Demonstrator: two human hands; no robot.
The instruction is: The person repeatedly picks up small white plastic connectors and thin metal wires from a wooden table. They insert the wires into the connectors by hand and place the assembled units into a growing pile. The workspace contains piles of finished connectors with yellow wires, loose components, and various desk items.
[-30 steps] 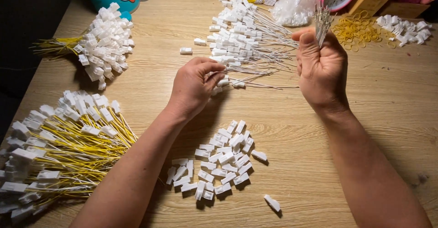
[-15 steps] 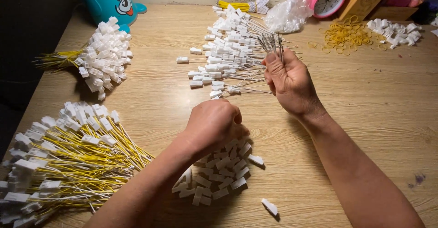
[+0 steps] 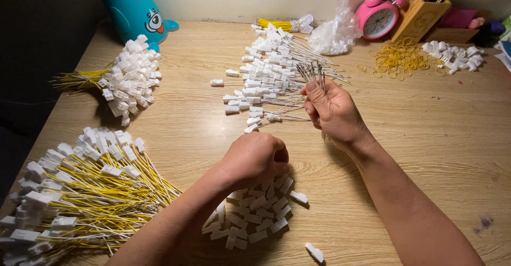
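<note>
Two big heaps of finished pieces are already piled up: yellow wires with white plugs (image 3: 80, 191) at the near left of the bench (image 3: 426, 133), and a smaller bound bundle (image 3: 125, 79) further back on the left. Plenty looks left, though. A spread of thin white-tipped wires (image 3: 271, 79) is laid out mid-bench, and a pile of loose white plugs (image 3: 255, 215) is sat close to the body. The left hand (image 3: 255, 157) is curled shut right on top of that pile; whether a plug is pinched inside can't be told. The right hand (image 3: 332, 111) is closed around a tuft of bare wires (image 3: 314, 73), held upright with the tips poking out above the fist.

As for packaging, a crumpled clear plastic bag (image 3: 335, 31) is seen at the back beside a pink alarm clock (image 3: 378, 18), yellow rubber bands (image 3: 396, 58) are scattered to the right, and a teal holder (image 3: 133, 7) with a round cartoon sticker is parked back left.
</note>
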